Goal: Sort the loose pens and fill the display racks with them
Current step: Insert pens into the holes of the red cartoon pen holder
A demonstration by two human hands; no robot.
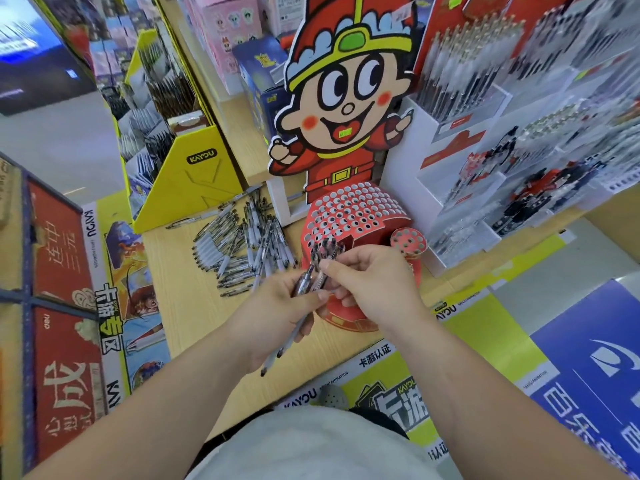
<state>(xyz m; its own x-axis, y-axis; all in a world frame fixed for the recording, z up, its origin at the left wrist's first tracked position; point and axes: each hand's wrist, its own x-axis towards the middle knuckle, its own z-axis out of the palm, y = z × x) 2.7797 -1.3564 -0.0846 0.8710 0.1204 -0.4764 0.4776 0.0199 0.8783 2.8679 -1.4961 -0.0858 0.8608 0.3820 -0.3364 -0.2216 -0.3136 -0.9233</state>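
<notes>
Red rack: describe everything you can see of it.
The red rack looks like cardboard, its curved top punched with rows of round holes, seemingly empty. A smaller holed disc sits at its right. It stands on the counter below the cartoon cut-out. The left hand and right hand hold pens before its front edge, hiding part.

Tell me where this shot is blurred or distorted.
Head view: clear pen racks at upper right are smeared by blur; cartoon cutout, loose pens, and the left hand and right hand gripping held pens look fairly sharp; the wide-angle lens bends straight lines; light is even, no harsh glare.
</notes>
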